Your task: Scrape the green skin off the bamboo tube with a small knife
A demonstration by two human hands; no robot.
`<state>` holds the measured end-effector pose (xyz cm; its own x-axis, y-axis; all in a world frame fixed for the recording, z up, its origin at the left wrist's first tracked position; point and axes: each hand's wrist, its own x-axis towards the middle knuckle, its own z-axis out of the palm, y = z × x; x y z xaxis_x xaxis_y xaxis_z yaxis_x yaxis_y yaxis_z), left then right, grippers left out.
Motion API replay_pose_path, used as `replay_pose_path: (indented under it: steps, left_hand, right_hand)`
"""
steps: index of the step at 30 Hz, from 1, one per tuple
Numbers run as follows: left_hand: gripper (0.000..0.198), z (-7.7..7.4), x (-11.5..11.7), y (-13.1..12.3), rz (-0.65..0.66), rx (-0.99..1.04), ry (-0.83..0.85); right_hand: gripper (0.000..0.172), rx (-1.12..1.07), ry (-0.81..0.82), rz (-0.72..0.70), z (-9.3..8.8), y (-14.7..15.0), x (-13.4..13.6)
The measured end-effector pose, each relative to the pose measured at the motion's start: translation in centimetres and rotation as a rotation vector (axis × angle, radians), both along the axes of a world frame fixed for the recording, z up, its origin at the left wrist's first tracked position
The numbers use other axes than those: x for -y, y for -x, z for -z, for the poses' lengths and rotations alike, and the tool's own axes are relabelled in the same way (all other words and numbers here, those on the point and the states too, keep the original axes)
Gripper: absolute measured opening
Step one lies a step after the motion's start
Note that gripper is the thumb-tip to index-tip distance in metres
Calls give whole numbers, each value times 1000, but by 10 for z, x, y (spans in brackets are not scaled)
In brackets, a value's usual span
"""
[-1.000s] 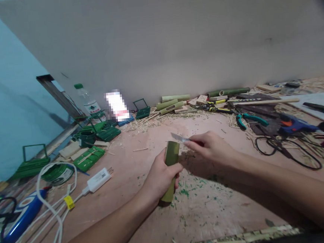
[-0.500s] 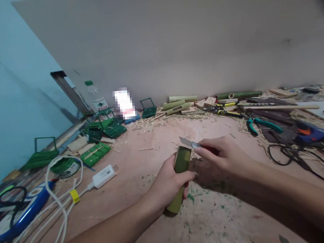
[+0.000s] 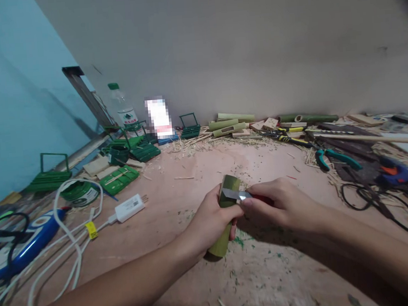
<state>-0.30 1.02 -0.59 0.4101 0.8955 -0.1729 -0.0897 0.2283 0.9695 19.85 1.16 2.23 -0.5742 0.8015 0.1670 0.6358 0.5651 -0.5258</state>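
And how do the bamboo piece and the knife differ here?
The bamboo piece is thick and green; the knife has a thin, silvery blade. The left hand grips the bamboo piece, the right hand the knife. The bamboo piece slants forward; the knife points sideways across it. Both are held.

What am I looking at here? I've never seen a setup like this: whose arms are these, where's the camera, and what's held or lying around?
There is no machine: these are a person's bare hands, seen by a camera worn on the head, looking forward and down. The left hand grips a piece of bamboo. The right hand holds a knife, its blade across the bamboo's upper part; whether it is cutting is hard to tell. On the table lie a charger at left and pliers at right. A bottle stands at back left.
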Motion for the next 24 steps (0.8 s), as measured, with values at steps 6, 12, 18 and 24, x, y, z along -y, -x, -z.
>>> replay_pose_path:
  steps: [6,12,18,24]
  left_hand:
    - [23,3,0,1,-14,-15,-9]
    - [27,1,2,1,-18,-33,6]
    - [29,-6,4,3,36,-57,-15]
    - [28,-6,5,2,105,-84,-27]
  right_hand:
    - [42,1,6,16,0,0,-1]
    - [45,-17,3,34,2,-1,-2]
    - [49,-138,23,264,3,-9,-20]
    - [50,-198,-33,407,3,-26,-39]
